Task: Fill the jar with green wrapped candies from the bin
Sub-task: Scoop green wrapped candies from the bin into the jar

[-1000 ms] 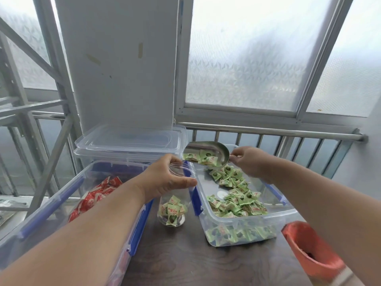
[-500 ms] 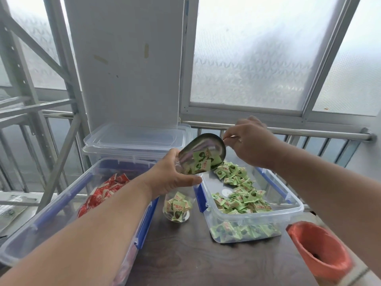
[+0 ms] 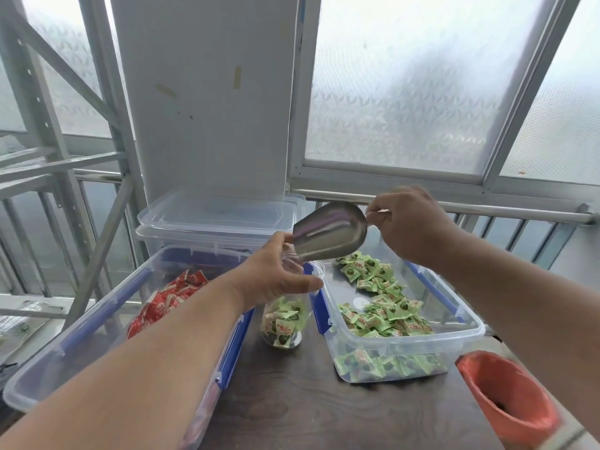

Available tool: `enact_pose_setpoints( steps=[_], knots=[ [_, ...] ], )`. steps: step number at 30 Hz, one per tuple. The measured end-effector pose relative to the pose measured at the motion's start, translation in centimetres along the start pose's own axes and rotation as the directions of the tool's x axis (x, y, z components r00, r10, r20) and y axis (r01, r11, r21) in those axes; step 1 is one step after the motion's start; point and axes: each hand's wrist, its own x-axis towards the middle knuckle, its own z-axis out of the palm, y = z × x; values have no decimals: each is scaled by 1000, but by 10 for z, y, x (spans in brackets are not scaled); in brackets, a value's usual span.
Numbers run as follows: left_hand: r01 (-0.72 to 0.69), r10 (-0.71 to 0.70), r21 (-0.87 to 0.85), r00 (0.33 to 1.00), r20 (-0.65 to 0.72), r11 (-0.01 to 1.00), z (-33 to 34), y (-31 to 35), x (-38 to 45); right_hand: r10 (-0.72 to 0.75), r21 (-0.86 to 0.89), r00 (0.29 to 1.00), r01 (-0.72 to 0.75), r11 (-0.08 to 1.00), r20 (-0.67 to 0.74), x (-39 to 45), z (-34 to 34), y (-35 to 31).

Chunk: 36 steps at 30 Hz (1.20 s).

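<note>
A clear jar stands on the dark table between two bins, partly filled with green wrapped candies. My left hand grips the jar near its rim. My right hand holds the handle of a steel scoop, which is tipped steeply with its mouth down at the jar's opening. The scoop's inside faces away, so its contents are hidden. To the right, a clear bin with blue clips holds many green candies.
A larger clear bin on the left holds red wrapped candies. Stacked clear lids lie behind it. An orange cup lies at the front right. A metal railing and frosted windows stand behind.
My right hand raised the scoop and tipped it from level to mouth-down over the jar. The candies seen in the scoop are now out of sight and the jar looks fuller.
</note>
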Motion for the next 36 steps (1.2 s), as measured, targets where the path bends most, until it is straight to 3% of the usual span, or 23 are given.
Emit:
enact_pose_setpoints(
  steps=[2,8,10,15,25,36],
  knots=[
    [-3,3,22,1000,2,1000,0,-1,0,133,56,984,-141,988,116,-4,4,5],
    [-15,14,79,1000,13,997,0,5,-4,293,-165,899,-251,954,327,-24,18,20],
    [-18,17,77,1000,9,997,0,4,-3,330,-247,845,-243,938,421,-32,22,23],
    [-16,16,50,1000,11,999,0,1,0,351,-346,789,-187,919,504,-47,26,24],
    [-47,44,80,998,38,996,2,1,0,305,-442,791,-48,896,530,-61,30,11],
    [-49,44,87,998,49,995,2,0,0,355,-347,790,-192,918,501,-16,57,-10]
  ],
)
